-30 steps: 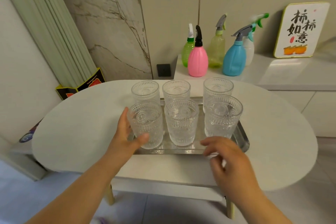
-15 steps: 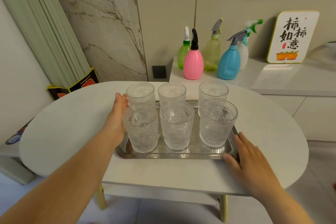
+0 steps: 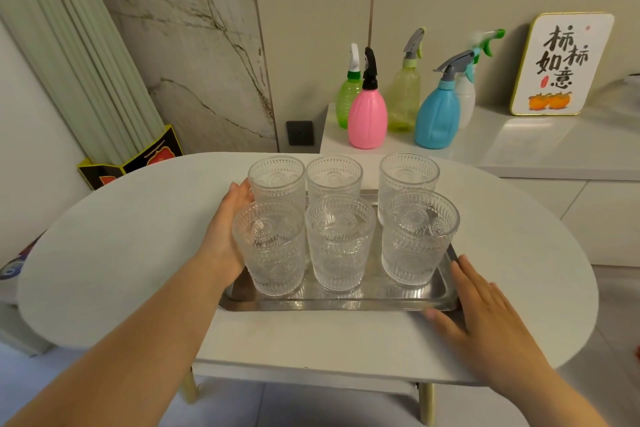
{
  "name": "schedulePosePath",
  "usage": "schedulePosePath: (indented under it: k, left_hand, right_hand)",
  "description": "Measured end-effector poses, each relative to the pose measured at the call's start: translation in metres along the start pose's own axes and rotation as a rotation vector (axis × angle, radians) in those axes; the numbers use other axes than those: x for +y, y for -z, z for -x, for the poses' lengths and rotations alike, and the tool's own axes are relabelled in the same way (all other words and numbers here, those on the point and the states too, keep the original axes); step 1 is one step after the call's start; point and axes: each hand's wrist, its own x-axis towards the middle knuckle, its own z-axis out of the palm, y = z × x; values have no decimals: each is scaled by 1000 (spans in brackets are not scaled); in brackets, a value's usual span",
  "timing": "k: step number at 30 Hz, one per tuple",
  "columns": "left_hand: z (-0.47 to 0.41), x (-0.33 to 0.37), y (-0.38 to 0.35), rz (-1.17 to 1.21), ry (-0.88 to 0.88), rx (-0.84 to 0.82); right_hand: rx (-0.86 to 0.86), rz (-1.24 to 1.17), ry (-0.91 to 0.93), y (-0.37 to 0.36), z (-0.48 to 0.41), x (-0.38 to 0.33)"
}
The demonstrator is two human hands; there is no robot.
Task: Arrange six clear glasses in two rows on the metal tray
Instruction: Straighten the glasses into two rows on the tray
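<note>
With six glasses (image 3: 341, 243) standing in two rows of three on the tray (image 3: 346, 303), I judge the task essentially complete; my left hand (image 3: 227, 225) and right hand (image 3: 485, 312) lie flat and empty against the tray's ends on the worktop (image 3: 121, 253).

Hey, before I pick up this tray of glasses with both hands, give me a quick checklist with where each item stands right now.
1. Six clear embossed glasses on the rectangular metal tray, two rows of three: ok.
2. All glasses upright: ok.
3. Spacing even: not ok; the back right glass and the front right glass stand farther from the middle pair than the left ones do.
4. Left hand gripping the tray's left edge: cannot tell; it lies along the left glasses and hides the rim.
5. Right hand gripping: not ok; it lies flat and open at the tray's near right corner.
6. Tray fully on the white oval table: ok.
</note>
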Motion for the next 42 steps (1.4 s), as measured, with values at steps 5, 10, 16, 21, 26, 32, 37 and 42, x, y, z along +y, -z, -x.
schedulePosePath:
  k: [5,10,16,21,26,32,37,42]
  left_hand:
    - [-2,-3,-5,32,0,-24]
    - [-2,-6,-14,58,-5,-18]
    - [-3,-7,-22,60,-11,-9]
    - [-3,-8,-25,50,-11,10]
    - [-2,-6,-25,42,19,81]
    - [12,-13,-17,-122,-83,128]
    - [36,-26,-3,-417,-277,25]
    - [38,-29,-3,-582,-345,-10]
  right_hand:
    - [-9,-36,-4,1,0,0]
    - [-4,-49,-1,2,-1,0]
    - [-8,-79,13,4,0,-1]
    - [-5,-93,19,6,0,-2]
    - [26,-180,9,7,-2,-4]
    - [169,-637,-8,10,-16,-16]
    - [256,-796,-20,5,-28,-25]
    - [262,-798,-53,2,-34,-28]
